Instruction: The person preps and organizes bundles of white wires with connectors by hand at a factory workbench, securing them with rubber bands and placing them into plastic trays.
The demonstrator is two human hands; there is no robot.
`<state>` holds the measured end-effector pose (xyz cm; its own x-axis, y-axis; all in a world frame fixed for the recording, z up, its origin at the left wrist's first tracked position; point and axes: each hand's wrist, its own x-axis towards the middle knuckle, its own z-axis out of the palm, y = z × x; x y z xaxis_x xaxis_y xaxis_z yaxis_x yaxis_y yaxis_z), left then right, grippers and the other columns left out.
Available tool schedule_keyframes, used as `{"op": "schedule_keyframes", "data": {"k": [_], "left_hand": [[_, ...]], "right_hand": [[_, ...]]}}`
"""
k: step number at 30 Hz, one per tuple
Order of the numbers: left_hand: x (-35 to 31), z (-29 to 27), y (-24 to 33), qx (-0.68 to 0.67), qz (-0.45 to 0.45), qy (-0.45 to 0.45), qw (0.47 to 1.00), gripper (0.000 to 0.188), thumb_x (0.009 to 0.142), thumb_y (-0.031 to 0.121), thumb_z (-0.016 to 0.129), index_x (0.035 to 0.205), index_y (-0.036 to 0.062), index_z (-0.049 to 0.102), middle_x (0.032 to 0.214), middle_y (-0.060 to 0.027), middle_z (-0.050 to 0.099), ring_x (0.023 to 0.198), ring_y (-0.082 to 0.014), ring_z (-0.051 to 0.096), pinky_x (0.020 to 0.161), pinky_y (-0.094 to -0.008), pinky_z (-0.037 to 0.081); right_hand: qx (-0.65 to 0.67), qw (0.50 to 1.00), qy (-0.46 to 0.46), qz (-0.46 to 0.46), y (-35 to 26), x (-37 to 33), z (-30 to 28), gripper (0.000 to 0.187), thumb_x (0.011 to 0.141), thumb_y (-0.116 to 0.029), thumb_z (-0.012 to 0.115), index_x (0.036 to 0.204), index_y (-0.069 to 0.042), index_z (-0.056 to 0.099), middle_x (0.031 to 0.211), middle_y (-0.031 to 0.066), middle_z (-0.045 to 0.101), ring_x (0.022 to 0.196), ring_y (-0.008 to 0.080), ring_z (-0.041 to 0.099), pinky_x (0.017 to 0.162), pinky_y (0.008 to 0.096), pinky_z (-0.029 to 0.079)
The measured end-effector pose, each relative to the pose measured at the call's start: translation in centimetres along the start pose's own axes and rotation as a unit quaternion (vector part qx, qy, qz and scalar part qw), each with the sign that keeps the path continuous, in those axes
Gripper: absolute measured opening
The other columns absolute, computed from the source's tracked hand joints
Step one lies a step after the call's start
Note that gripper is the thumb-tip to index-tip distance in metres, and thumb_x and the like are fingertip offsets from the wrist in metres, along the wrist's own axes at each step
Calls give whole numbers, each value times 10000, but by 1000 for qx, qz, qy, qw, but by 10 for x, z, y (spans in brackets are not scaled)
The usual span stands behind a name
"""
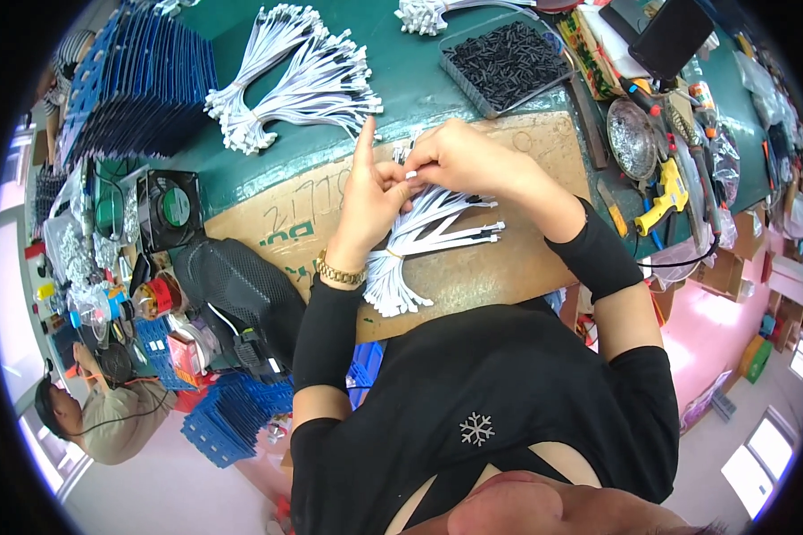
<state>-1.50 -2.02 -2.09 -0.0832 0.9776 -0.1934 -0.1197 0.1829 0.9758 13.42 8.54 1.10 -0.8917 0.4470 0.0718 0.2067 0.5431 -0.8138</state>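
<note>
A banded bundle of white cables (396, 278) lies on the cardboard sheet (531, 263). Just beyond, the left hand (375, 192), forefinger raised, and the right hand (459, 156) pinch a small white plug (411, 175) between thumbs and fingertips. Farther off sit a tray (490, 111) and loose cable bunches (317, 80).

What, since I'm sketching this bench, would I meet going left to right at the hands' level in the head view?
Black fan → left hand → right hand → yellow glue gun.

Cardboard (464, 278) on green table (403, 67), cables (399, 278) atop
</note>
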Motion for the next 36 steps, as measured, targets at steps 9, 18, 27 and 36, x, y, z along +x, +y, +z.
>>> {"op": "schedule_keyframes", "data": {"k": [9, 18, 27, 36], "left_hand": [[-4, 3, 2, 30, 59, 57, 996, 678, 842, -69, 599, 1389, 20, 207, 726, -49, 612, 635, -79, 588, 568, -158, 443], [1, 2, -10, 86, 36, 57, 994, 611, 813, -63, 667, 1318, 16, 332, 697, 4, 541, 540, -17, 481, 462, -145, 368], [-4, 11, 10, 419, 69, 159, 891, 629, 776, 143, 710, 1303, 19, 391, 672, -83, 619, 623, -286, 634, 573, -390, 486], [-1, 3, 5, 433, 242, 159, 853, 586, 663, 55, 785, 1187, 35, 524, 1028, -141, 530, 843, -295, 585, 705, -363, 489]], "right_hand": [[6, 994, 109, 11, 14, -9, -21, 160, 773, -131, 683, 896, -29, 695, 837, 130, 659, 769, 288, 645, 688, 352, 508], [-130, 987, 67, 58, 24, -1, -10, 233, 763, -121, 687, 972, -21, 661, 938, 134, 615, 888, 312, 606, 777, 392, 488], [-84, 992, 88, 29, 35, 5, 2, 224, 716, -77, 718, 861, -49, 549, 834, 94, 617, 865, 298, 576, 753, 398, 460], [-43, 981, 144, -118, 20, 2, 4, 407, 735, -31, 697, 1126, -70, 588, 891, 103, 647, 799, 263, 625, 689, 365, 505]]}}
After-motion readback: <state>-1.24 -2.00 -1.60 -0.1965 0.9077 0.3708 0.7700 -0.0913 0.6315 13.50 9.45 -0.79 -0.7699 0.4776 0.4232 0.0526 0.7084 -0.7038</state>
